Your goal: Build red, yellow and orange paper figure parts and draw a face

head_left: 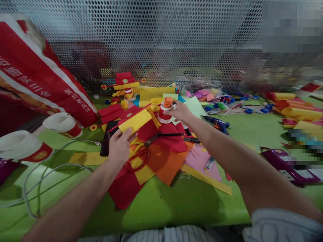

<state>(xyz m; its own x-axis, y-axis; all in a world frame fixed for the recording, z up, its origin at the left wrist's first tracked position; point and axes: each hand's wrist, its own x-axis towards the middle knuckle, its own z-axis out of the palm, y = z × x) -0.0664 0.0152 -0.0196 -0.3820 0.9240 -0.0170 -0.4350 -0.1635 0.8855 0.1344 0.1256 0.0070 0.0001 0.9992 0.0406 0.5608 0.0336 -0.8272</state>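
My left hand (120, 144) pinches a red and yellow paper hat (135, 121), its thumb on the yellow part. To the right, my right hand (180, 111) has its fingers closed at the upper side of a small red and white paper cup (165, 114). A folded orange paper piece (168, 101) sits on top of that cup. Below the hands, red-handled scissors (138, 160) lie on sheets of orange paper (165, 163) and red paper (126, 188). Behind them stands a finished-looking paper figure (128, 88) with a similar red hat.
Two stacks of white cups (62, 124) and a large red bag (45, 74) stand at the left, near a looped cable (26, 188). A blue glue gun (219, 123) and a purple device (285, 164) lie right. Perforated metal mesh (161, 40) borders the back of the green table (161, 208).
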